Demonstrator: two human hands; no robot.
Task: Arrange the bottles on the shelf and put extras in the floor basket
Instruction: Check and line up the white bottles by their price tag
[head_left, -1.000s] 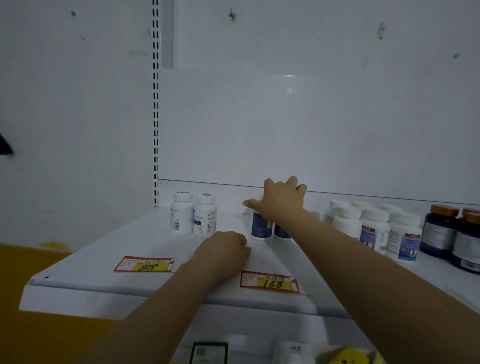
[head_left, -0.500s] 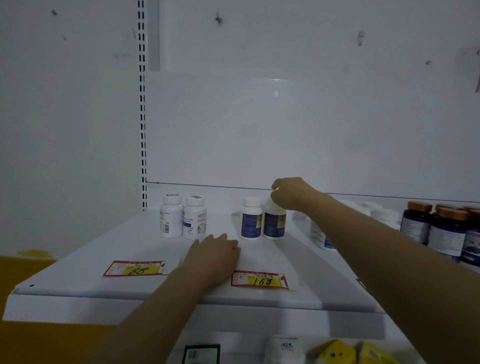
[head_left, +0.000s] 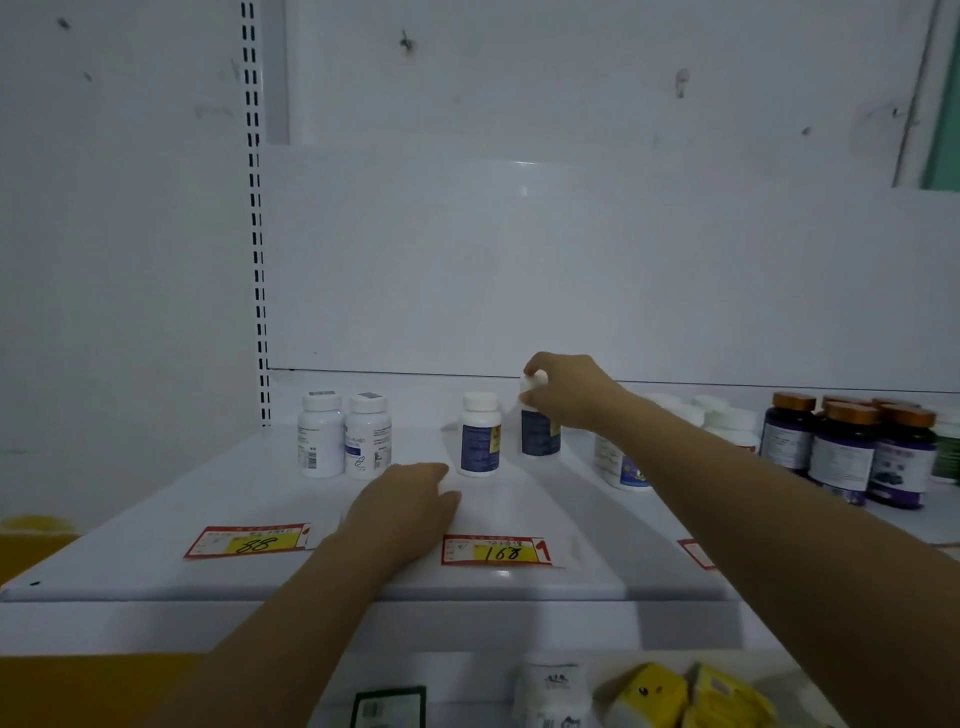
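Observation:
On the white shelf, two white bottles with pale labels stand at the left. Right of them stands a white bottle with a dark blue label. Beside it a second blue-label bottle has my right hand closed around its white cap. My left hand lies flat on the shelf in front of the bottles, fingers together, holding nothing. White bottles partly hidden behind my right forearm and dark purple bottles with brown caps stand at the right.
Red and yellow price tags reading 88 and 168 lie near the shelf's front edge. A lower shelf holds a white bottle and yellow boxes. A slotted upright runs up the back wall at the left.
My right hand has shifted from over both blue-label bottles to gripping the cap of the right one. My left hand has opened from a loose fist to lie flat.

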